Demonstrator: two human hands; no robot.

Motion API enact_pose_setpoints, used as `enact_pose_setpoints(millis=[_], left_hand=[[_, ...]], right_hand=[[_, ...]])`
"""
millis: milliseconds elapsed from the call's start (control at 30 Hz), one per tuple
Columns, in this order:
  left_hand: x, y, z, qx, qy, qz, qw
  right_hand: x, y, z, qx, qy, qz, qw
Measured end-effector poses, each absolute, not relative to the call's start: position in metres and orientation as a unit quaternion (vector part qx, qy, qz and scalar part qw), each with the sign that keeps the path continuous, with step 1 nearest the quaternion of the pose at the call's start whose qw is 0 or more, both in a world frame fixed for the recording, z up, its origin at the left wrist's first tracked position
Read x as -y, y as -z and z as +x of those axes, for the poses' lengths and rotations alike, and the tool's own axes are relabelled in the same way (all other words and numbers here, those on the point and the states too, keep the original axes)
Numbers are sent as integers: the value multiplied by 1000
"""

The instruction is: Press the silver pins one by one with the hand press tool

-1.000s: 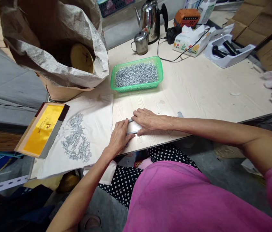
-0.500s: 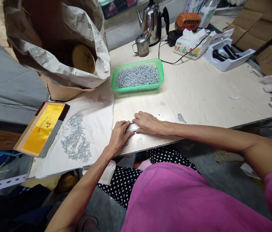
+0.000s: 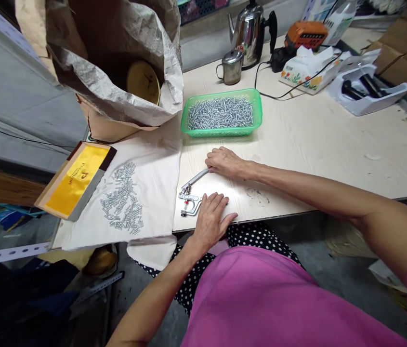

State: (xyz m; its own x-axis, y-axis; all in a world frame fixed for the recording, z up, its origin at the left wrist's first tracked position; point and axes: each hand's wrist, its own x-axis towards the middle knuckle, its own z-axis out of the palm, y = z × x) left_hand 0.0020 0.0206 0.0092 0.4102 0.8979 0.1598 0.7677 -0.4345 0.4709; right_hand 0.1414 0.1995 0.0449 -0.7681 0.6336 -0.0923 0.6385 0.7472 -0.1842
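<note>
A pair of silver snap-fastener pliers [image 3: 191, 204], with a spring and a small red part near the jaws, lies at the table's front edge with its handles spread apart. My left hand [image 3: 211, 218] covers the lower handle, fingers over its far side and thumb on the near side. Farther back, my right hand [image 3: 225, 163] has its fingers closed round the end of the raised upper handle [image 3: 196, 178]. To the left, many small metal pins [image 3: 123, 202] lie in a loose pile on a white cloth [image 3: 156, 193].
A green basket [image 3: 222, 132] full of small metal pieces stands behind my hands. At the left are a large paper sack [image 3: 116, 113] and a yellow box [image 3: 80, 180]. A kettle [image 3: 248, 36], metal cup [image 3: 232, 70], tissue box [image 3: 306, 72] and white tray [image 3: 364, 103] stand farther back.
My hands were close together over a pale, mostly covered object. Now my right hand is farther back, and the pliers' handles are spread with the jaws in sight. The view has shifted slightly.
</note>
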Motion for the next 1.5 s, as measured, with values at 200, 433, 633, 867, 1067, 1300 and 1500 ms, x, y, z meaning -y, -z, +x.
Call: enact_pose_setpoints(millis=[200,433,633,867,1067,1300,1500], left_hand=[[-16,-5,3,-494,-212,825,173],[26,-34,-42,-388,-299,872,27],[-14,-62,-173,-761,-159,621,-95],[-66,-55,-224,-851,-28,523,-48],[-84,-55,-223,-861,12,507,-20],[-84,-72,-195,-825,-84,556,65],[-54,-67,-132,-725,-260,515,375]], right_hand=[[-156,-59,102,-976,98,193,-20],[-120,-46,78,-988,130,23,-75],[-120,-29,61,-974,188,74,-107],[-204,-79,108,-884,146,322,-307],[-241,-118,147,-854,-7,476,-210],[-129,-72,132,-927,187,320,-61],[-98,-38,127,-924,194,330,-15]])
